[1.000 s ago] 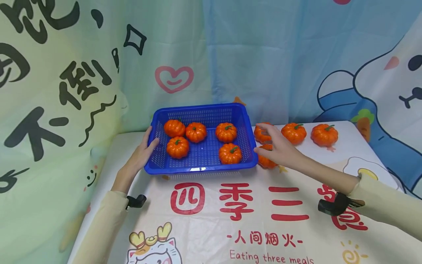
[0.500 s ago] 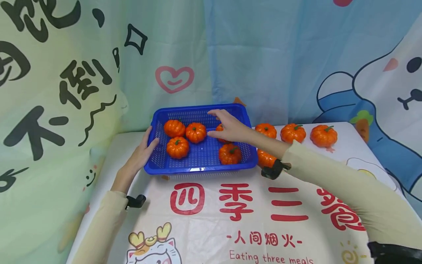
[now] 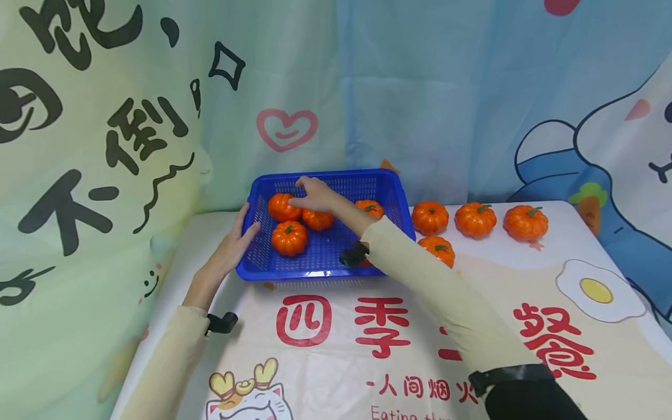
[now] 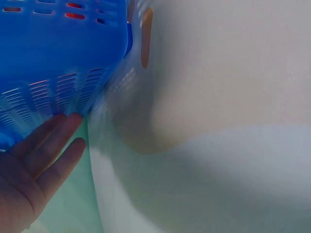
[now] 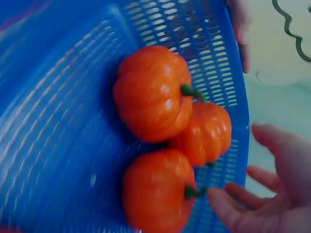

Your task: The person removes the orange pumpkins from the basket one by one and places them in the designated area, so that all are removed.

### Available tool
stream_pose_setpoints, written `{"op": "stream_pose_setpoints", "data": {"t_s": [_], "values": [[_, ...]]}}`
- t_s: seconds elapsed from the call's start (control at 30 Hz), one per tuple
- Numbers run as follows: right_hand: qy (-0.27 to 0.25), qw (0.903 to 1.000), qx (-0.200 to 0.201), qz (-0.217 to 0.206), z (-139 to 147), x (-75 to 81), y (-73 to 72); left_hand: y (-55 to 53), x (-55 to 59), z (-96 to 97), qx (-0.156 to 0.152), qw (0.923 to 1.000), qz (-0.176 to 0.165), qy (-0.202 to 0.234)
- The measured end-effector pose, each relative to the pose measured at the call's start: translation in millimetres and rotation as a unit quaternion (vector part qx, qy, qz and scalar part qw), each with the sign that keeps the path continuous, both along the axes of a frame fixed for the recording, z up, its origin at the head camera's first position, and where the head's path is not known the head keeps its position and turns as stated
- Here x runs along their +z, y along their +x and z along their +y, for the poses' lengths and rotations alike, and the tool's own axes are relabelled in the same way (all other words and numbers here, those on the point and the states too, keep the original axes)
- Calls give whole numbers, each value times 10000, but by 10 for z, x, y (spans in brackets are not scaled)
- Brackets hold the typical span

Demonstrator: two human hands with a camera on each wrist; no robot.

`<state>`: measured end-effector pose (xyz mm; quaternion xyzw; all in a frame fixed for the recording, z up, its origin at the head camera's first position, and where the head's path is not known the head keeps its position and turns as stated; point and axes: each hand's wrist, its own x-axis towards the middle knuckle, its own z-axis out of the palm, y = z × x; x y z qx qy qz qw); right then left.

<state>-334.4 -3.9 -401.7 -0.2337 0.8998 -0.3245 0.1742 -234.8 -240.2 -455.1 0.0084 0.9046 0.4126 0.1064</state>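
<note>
A blue plastic basket (image 3: 331, 265) stands on the table with several small orange pumpkins in it. Three of them, a back-left pumpkin (image 3: 282, 207), a front-left pumpkin (image 3: 289, 238) and one beside them (image 3: 318, 220), sit close together. My left hand (image 3: 229, 251) rests at the basket's left side, its fingers (image 4: 60, 167) extended along the outer wall in the left wrist view. Above the left group hovers my right hand (image 3: 315, 195), fingers spread and holding nothing. In the right wrist view its fingertips are close to a green stem (image 5: 194, 191). My right forearm partly hides the pumpkins at the basket's right.
Right of the basket, a row of three pumpkins (image 3: 475, 220) lies on the table, with another pumpkin (image 3: 438, 249) in front of the row's left end. A printed cloth (image 3: 315, 379) covers the table. A curtain (image 3: 409, 105) hangs directly behind the basket.
My right hand has moved left, from the basket's right edge across to above the left pumpkins. The left hand stays at the basket's side. The head view has shifted slightly.
</note>
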Motion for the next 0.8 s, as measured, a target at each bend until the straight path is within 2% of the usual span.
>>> {"op": "stream_pose_setpoints", "data": {"t_s": [0.17,0.33,0.57,0.8], "values": [[159,9962,-636,-580,-183,-61,-25,-8,7,-9,-59,10000,15,-12],[338,9932,-926,-615,-281,-92,-40,2,18,-25,9,10000,81,-6],[604,9936,-836,-458,-359,-124,-5,27,-4,-41,47,9999,86,26],[846,9929,-691,-469,-398,-96,43,4,2,-30,26,10000,45,37]]}}
